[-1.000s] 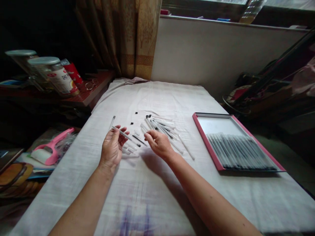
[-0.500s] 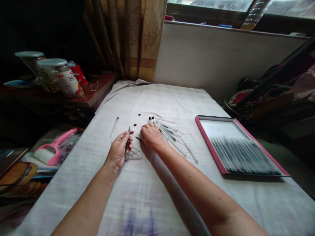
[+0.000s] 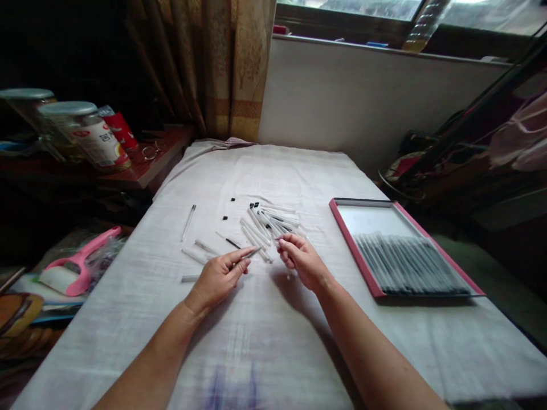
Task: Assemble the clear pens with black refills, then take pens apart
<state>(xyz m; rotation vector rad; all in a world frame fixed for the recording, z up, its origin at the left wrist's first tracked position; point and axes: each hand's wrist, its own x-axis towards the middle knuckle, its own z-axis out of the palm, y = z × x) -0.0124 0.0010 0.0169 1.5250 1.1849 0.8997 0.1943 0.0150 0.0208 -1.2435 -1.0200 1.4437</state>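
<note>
In the middle of the frame our left hand [image 3: 217,276] pinches a clear tube [image 3: 251,253], its tip pointing at our right hand [image 3: 301,259]. That hand's fingers are curled, and we cannot tell what they hold. We'd best keep the tube level and steady, just below the loose pile [image 3: 262,225].

- The left hand [image 3: 217,276], just in front of the pile of clear tubes [image 3: 265,223], pinches a thin tube [image 3: 253,251].
- The right hand [image 3: 301,262] hovers at the pile's near edge, fingers curled.
- A red-rimmed tray [image 3: 352,246] lies right of the pile, holding rows of pens [image 3: 410,265].
</note>
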